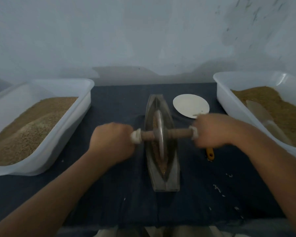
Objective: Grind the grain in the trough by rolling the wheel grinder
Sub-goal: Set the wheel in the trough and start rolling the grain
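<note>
Gripping both ends of the wheel grinder point(159, 134) axle. The left grip point(112, 142) is a fist closed round the white-wrapped left end. The right grip point(210, 130) is closed round the right end and is motion-blurred. The wheel stands upright in the groove of the trough point(173, 177), about mid-length. Grain point(155, 147) lies along the groove, near and far of the wheel. The trough runs lengthwise on the dark desk point(109, 194).

- **Left of trough:** left tub point(85, 100), white, holding tan fill.
- **Right of trough:** right tub point(225, 100), white, same fill, with a pale half-buried piece I can't identify.
- **Far-right of trough:** white plate point(190, 105), near the right grip.
- **Near-right of trough:** yellow handle point(210, 153) pokes out under the right grip; the rest is hidden.
</note>
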`<state>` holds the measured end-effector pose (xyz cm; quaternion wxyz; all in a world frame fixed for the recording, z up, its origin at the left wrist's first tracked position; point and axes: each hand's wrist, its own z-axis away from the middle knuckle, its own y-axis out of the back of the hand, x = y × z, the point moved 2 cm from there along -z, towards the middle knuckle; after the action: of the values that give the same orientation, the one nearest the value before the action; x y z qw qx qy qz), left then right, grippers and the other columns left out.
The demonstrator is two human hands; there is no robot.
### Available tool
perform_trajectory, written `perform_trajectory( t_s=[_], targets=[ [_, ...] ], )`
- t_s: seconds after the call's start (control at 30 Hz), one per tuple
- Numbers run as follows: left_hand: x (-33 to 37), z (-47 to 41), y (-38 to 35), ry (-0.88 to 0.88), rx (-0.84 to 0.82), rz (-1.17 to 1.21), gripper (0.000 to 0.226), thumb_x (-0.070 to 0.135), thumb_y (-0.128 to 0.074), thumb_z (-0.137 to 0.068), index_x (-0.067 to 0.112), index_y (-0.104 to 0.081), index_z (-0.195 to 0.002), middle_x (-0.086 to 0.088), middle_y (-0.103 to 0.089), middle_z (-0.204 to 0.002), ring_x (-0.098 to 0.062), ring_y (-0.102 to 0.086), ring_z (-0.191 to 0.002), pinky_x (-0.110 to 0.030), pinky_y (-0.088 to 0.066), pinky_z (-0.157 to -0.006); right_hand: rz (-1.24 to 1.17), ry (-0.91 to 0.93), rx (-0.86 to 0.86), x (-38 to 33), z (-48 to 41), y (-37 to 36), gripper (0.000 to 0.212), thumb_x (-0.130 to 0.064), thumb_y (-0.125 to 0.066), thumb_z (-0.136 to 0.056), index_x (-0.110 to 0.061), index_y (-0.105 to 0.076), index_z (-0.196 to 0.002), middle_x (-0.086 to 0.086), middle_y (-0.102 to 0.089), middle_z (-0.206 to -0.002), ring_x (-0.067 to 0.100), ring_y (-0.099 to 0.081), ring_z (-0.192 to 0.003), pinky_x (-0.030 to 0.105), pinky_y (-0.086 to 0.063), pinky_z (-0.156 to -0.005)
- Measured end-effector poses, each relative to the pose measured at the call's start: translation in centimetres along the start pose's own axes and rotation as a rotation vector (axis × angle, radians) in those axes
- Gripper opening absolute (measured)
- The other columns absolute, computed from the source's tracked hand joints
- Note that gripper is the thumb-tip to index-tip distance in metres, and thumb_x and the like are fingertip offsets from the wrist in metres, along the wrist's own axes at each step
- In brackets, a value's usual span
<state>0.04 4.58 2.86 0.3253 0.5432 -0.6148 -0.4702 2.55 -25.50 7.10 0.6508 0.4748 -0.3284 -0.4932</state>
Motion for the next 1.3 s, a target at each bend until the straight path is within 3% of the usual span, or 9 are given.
perform_trajectory(
  t_s=[0.1, 0.37, 0.5, 0.6, 0.67, 0.83, 0.97, 1.2, 1.3],
  targets=[
    [0.1, 3.1, 1.2, -0.073, 0.138, -0.011, 0.036, 0.057, -0.052, -0.068, 0.034, -0.026, -0.057, 0.015, -0.025, -0.047, -0.005, -0.027, -0.037, -0.016, -0.011, -0.047, -0.09, 0.054, -0.127, 0.2, 2.0, -1.4, 0.012, -0.05, -0.056, -0.069, -0.043, -0.065, -0.067, -0.015, -0.062, -0.056, 0.002, -0.056, -0.047, 0.026, -0.043, -0.05],
    [0.0, -9.3, -0.4, 0.084, -0.084, -0.003, 0.032, 0.049, -0.062, -0.083, 0.024, -0.051, -0.066, 0.004, -0.059, -0.071, -0.021, -0.056, -0.063, -0.031, -0.043, -0.061, 0.109, -0.213, 0.436, 1.4, -7.2, 0.6, 0.029, -0.053, -0.047, -0.088, -0.031, -0.058, -0.072, -0.008, -0.058, -0.075, 0.015, -0.053, -0.068, 0.035, -0.046, -0.064],
    [0.2, -6.5, 0.5, 0.019, -0.131, 0.0, 0.026, 0.045, -0.061, -0.079, 0.026, -0.051, -0.065, 0.008, -0.052, -0.066, -0.019, -0.053, -0.06, -0.03, -0.041, -0.058, 0.021, -0.151, 0.197, 1.6, -5.5, -0.2, 0.023, -0.045, -0.057, -0.09, -0.029, -0.064, -0.075, -0.005, -0.066, -0.074, 0.014, -0.064, -0.068, 0.035, -0.052, -0.061],
    [-0.3, -1.0, 0.6, -0.095, -0.11, -0.004, 0.027, 0.053, -0.057, -0.073, 0.029, -0.05, -0.062, 0.011, -0.049, -0.056, -0.008, -0.045, -0.049, -0.022, -0.027, -0.048, -0.118, -0.035, -0.112, 1.1, -0.2, -1.6, 0.023, -0.051, -0.062, -0.068, -0.029, -0.067, -0.071, -0.008, -0.067, -0.061, 0.004, -0.061, -0.051, 0.029, -0.048, -0.051],
    [-0.7, 0.5, 0.3, -0.107, -0.129, 0.024, 0.031, 0.058, -0.054, -0.074, 0.031, -0.049, -0.06, 0.013, -0.047, -0.053, -0.004, -0.042, -0.046, -0.021, -0.022, -0.046, -0.091, 0.017, -0.135, 0.8, 1.7, -1.8, 0.025, -0.057, -0.056, -0.061, -0.038, -0.067, -0.073, -0.011, -0.067, -0.061, 0.004, -0.06, -0.049, 0.027, -0.045, -0.049],
    [-0.7, -5.6, -1.1, 0.042, -0.174, 0.058, 0.029, 0.051, -0.056, -0.077, 0.024, -0.057, -0.066, 0.008, -0.058, -0.066, -0.013, -0.053, -0.057, -0.027, -0.036, -0.053, 0.113, -0.137, 0.288, 0.2, -3.6, 1.0, 0.021, -0.045, -0.058, -0.093, -0.03, -0.065, -0.081, -0.006, -0.063, -0.075, 0.013, -0.061, -0.069, 0.036, -0.056, -0.068],
    [-0.5, -9.7, -0.7, 0.082, -0.172, 0.065, 0.037, 0.058, -0.062, -0.08, 0.023, -0.058, -0.069, 0.004, -0.063, -0.075, -0.024, -0.061, -0.068, -0.033, -0.047, -0.064, 0.127, -0.229, 0.425, 0.3, -6.3, 1.9, 0.024, -0.049, -0.053, -0.095, -0.028, -0.064, -0.089, -0.005, -0.057, -0.079, 0.02, -0.059, -0.077, 0.038, -0.053, -0.072],
    [-0.3, -0.3, 1.4, -0.136, -0.192, 0.06, 0.03, 0.054, -0.052, -0.068, 0.026, -0.052, -0.058, 0.01, -0.049, -0.051, -0.006, -0.047, -0.046, -0.021, -0.029, -0.046, -0.202, -0.051, -0.261, 0.9, 0.2, -1.4, 0.012, -0.038, -0.072, -0.074, -0.027, -0.067, -0.072, -0.008, -0.064, -0.061, 0.003, -0.057, -0.051, 0.027, -0.047, -0.054],
    [-0.3, -1.1, 1.3, -0.102, -0.224, 0.056, 0.03, 0.055, -0.051, -0.068, 0.026, -0.053, -0.059, 0.01, -0.052, -0.055, -0.009, -0.048, -0.048, -0.022, -0.03, -0.048, -0.109, -0.018, -0.147, 1.1, -0.4, -1.8, 0.015, -0.042, -0.066, -0.076, -0.027, -0.064, -0.07, -0.008, -0.063, -0.059, 0.004, -0.057, -0.05, 0.029, -0.046, -0.054]
  ],
)
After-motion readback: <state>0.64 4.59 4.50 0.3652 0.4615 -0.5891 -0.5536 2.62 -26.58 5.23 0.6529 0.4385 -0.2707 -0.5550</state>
